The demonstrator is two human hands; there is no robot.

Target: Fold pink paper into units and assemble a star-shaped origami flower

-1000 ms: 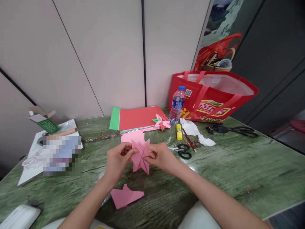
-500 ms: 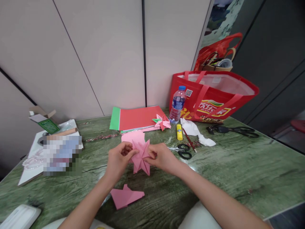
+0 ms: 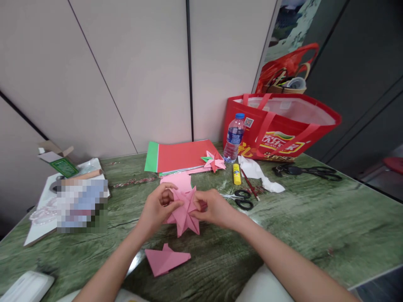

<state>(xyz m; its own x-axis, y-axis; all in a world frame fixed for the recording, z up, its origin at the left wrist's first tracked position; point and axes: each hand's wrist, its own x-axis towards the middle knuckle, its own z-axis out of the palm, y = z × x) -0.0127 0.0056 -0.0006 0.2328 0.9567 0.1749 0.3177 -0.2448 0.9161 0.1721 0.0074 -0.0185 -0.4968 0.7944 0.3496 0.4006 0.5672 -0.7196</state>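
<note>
Pink folded-paper star (image 3: 185,214), seemingly mostly assembled: our left hand (image 3: 158,205) and right hand (image 3: 216,208) pinch it. One flat pink folded-paper piece (image 3: 166,261) lies unattached on the green desk (image 3: 315,222).

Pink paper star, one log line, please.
left hand: pinching pink paper star | right hand: pinching same star | folded pink piece: on table

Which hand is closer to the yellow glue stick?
Right hand: left of the glue stick and lower in view. The left hand is farther left, across the pink star.
</note>
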